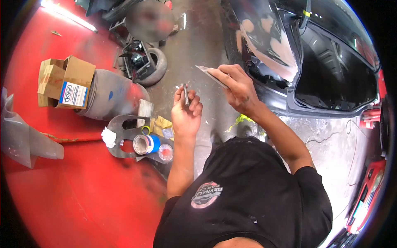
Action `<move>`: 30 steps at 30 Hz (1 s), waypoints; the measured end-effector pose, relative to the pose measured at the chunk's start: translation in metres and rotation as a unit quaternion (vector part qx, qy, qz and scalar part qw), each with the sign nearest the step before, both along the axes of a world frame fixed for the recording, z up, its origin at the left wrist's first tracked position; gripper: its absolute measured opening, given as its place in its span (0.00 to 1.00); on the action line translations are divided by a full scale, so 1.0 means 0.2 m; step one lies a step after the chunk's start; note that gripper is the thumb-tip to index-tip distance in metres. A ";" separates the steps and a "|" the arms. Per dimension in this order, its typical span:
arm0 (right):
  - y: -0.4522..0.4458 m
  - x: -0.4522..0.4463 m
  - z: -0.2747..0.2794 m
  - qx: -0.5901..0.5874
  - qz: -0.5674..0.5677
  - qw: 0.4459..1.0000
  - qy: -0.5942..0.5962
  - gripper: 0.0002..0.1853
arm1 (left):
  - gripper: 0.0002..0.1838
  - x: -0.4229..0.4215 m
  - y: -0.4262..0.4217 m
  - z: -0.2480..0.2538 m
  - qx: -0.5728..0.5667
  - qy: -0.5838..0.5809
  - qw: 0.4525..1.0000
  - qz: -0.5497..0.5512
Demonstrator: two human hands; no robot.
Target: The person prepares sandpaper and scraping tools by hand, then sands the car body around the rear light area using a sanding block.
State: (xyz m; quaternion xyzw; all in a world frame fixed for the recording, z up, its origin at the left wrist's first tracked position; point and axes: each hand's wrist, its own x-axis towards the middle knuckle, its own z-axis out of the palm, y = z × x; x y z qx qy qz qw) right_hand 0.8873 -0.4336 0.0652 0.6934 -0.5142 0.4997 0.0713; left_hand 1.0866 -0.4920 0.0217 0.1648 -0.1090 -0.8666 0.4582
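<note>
My right hand (241, 91) is raised in front of me, closed on a thin flat spreader (210, 75) whose pointed corner sticks out to the left. Lower and to the left, my left hand (186, 115) has its fingers curled around a narrow grey metal piece (185, 94), seen nearly edge-on, so its exact kind is unclear. The two hands are apart. Nearest to my right hand is a black car's rear panel (264, 37), with pinkish filler patches (283, 58) on it.
An open trunk (331, 82) lies right of the panel. At left, a drum (113, 93) bears a cardboard box (78, 72). Beside my left forearm, a grey stand (118, 124) holds a blue-labelled can (153, 144) and a round lid (165, 152). A tire (159, 66) lies behind.
</note>
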 end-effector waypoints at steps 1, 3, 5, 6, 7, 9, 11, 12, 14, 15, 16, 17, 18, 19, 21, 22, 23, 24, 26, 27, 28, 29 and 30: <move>0.01 0.02 0.00 -0.013 0.003 1.000 -0.005 0.23 | 0.11 0.01 -0.01 -0.02 0.026 0.021 0.999 -0.014; 0.04 0.07 -0.02 -0.055 0.051 0.997 0.034 0.24 | 0.13 0.01 -0.04 -0.08 0.077 0.065 0.994 -0.046; 0.07 0.16 -0.01 -0.082 0.102 0.987 0.088 0.24 | 0.17 -0.06 0.05 0.00 0.016 -0.073 0.997 0.013; 0.07 0.17 -0.01 -0.079 0.110 0.985 0.105 0.25 | 0.17 -0.06 0.06 -0.02 -0.032 -0.059 0.998 -0.008; 0.08 0.18 0.00 -0.075 0.118 0.983 0.122 0.25 | 0.17 -0.06 0.08 -0.02 -0.079 -0.044 0.995 -0.030; 0.04 0.17 -0.02 -0.073 0.111 0.981 0.143 0.26 | 0.17 -0.07 0.10 0.01 -0.299 -0.292 0.909 -0.004; -0.01 0.15 -0.04 -0.059 0.079 0.986 0.136 0.27 | 0.16 -0.15 0.14 0.12 0.023 -0.160 0.987 -0.011; -0.06 0.12 -0.07 -0.053 0.055 0.990 0.122 0.27 | 0.15 -0.04 0.06 -0.10 0.035 -0.031 0.995 -0.092; -0.08 0.05 -0.09 -0.017 0.039 0.996 0.076 0.27 | 0.15 -0.04 0.02 -0.14 0.008 0.095 0.983 -0.157; -0.08 0.04 -0.09 -0.015 0.028 0.997 0.072 0.27 | 0.15 -0.01 0.01 -0.15 -0.004 0.123 0.977 -0.175; -0.07 0.06 -0.11 -0.047 0.050 0.994 0.082 0.26 | 0.16 0.00 0.00 -0.13 0.077 -0.029 0.994 -0.073; -0.04 0.09 -0.11 -0.077 0.062 0.990 0.098 0.26 | 0.16 -0.03 -0.01 -0.12 0.109 -0.107 0.988 -0.033; 0.02 0.11 -0.07 -0.087 0.107 0.984 0.113 0.26 | 0.15 -0.04 -0.01 -0.11 0.130 -0.142 0.981 -0.013; 0.05 0.14 -0.06 -0.091 0.138 0.975 0.150 0.27 | 0.15 -0.05 -0.01 -0.10 0.142 -0.169 0.975 -0.003; 0.06 0.13 -0.08 -0.049 0.094 0.982 0.159 0.27 | 0.14 -0.08 0.04 -0.06 0.143 -0.197 0.970 0.003; 0.03 0.10 -0.11 -0.007 0.053 0.993 0.105 0.26 | 0.14 -0.09 0.08 -0.02 0.141 -0.201 0.969 0.008; -0.01 0.06 -0.16 0.029 0.016 0.998 0.046 0.26 | 0.11 0.02 -0.01 -0.24 0.023 0.028 0.980 -0.194; -0.04 0.00 -0.22 0.045 -0.013 0.999 -0.011 0.20 | 0.10 -0.02 0.03 -0.16 0.013 -0.021 0.987 -0.161; 0.00 -0.10 -0.18 0.129 -0.009 0.960 -0.250 0.18 | 0.10 -0.12 0.07 -0.07 -0.023 -0.101 0.989 -0.105; 0.05 -0.13 -0.18 0.169 -0.005 0.914 -0.368 0.17 | 0.11 -0.14 0.06 -0.07 -0.045 -0.133 0.986 -0.084; 0.12 -0.17 -0.16 0.185 -0.023 0.902 -0.389 0.17 | 0.12 -0.17 0.06 -0.06 -0.069 -0.168 0.981 -0.065; 0.19 -0.23 -0.15 0.198 -0.041 0.890 -0.409 0.17 | 0.13 -0.22 0.06 -0.04 -0.086 -0.198 0.974 -0.065; 0.26 -0.29 -0.14 0.210 -0.057 0.878 -0.427 0.18 | 0.15 -0.29 0.07 0.00 -0.107 -0.225 0.966 -0.064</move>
